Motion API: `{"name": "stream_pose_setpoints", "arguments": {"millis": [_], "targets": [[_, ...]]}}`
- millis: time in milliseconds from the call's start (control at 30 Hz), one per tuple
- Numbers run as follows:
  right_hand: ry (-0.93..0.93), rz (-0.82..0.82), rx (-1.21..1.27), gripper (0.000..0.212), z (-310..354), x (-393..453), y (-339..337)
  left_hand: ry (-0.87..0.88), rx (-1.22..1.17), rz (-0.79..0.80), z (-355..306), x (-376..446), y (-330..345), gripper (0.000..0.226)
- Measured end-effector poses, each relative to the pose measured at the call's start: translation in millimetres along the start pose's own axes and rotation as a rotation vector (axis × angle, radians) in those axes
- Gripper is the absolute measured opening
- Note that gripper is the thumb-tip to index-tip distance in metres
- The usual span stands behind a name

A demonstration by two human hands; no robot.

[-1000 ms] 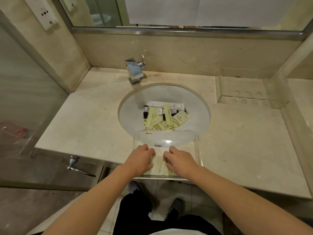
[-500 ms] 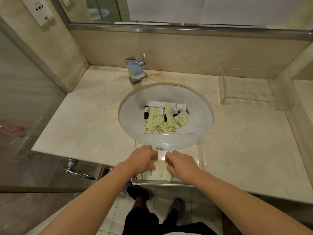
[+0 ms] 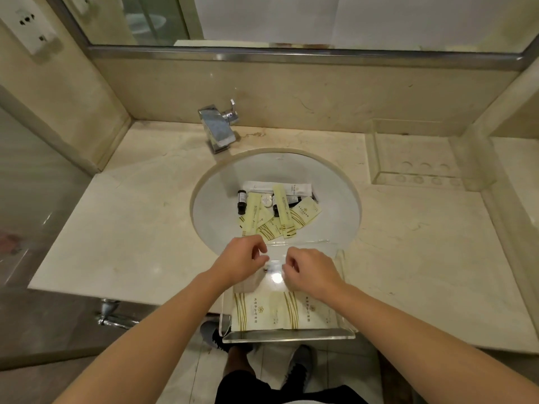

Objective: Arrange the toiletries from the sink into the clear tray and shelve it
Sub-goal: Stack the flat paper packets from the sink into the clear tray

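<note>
Marble counter (image 3: pixel 140 228) runs wide on both sides of the sink (image 3: pixel 221 199), bare to the left edge and across to the right wall; a mirror (image 3: pixel 291 21) closes the back, with the tap (image 3: pixel 217 129) at the basin's far rim; from my seat I see the tray (image 3: pixel 291 335) at the counter's near edge, its front lip hanging past it over the floor and my shoes; my left hand (image 3: pixel 240 262) and right hand (image 3: pixel 309 271) hover near each other above the tray's far half, fingers loosely curled, thumb and forefinger close together on each; I cannot tell whether either pinches anything; two cream sachets (image 3: pixel 274 310) lie flat side by side in the tray, gold stripes showing; the rest of the toiletries (image 3: pixel 277 211) sit heaped in the basin: cream sachets and sticks, a white tube, dark little bottles.
</note>
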State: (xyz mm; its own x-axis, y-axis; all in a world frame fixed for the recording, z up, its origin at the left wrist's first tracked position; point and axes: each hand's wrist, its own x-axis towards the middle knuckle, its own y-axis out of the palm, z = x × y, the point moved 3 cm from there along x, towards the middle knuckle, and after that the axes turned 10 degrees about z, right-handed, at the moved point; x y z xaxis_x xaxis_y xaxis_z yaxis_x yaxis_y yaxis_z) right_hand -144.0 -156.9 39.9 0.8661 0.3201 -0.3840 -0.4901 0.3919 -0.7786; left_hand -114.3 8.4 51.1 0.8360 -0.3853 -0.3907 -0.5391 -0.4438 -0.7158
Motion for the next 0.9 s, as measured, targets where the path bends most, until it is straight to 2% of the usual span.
{"name": "stream_pose_setpoints", "arguments": {"millis": [200, 367, 533, 700, 800, 900], "targets": [[0.078, -0.136, 0.175, 0.016, -11.7, 27.3, -33.6, -0.119, -0.198, -0.170, 14.8, 31.6, -26.6, 0.006], [0.153, -0.198, 0.300, 0.018, -12.2, 47.0, -44.2, -0.247, -0.279, -0.190, 41.3, 60.3, -40.7, 0.007], [0.316, -0.088, 0.332, 0.019, -18.1, 66.7, -48.1, -0.316, -0.352, -0.103, 58.4, 85.8, -40.5, 0.009], [0.448, -0.083, 0.344, 0.018, -34.3, 86.5, -58.4, -0.329, -0.358, -0.019, 64.2, 111.1, -36.6, 0.004], [0.513, 0.041, 0.291, 0.014, -44.3, 100.8, -59.5, -0.336, -0.320, 0.059, 69.4, 122.5, -29.8, 0.013], [0.510, 0.212, 0.344, 0.007, -56.0, 113.3, -51.6, -0.342, -0.252, 0.139, 75.5, 131.1, -21.3, 0.020]]}}
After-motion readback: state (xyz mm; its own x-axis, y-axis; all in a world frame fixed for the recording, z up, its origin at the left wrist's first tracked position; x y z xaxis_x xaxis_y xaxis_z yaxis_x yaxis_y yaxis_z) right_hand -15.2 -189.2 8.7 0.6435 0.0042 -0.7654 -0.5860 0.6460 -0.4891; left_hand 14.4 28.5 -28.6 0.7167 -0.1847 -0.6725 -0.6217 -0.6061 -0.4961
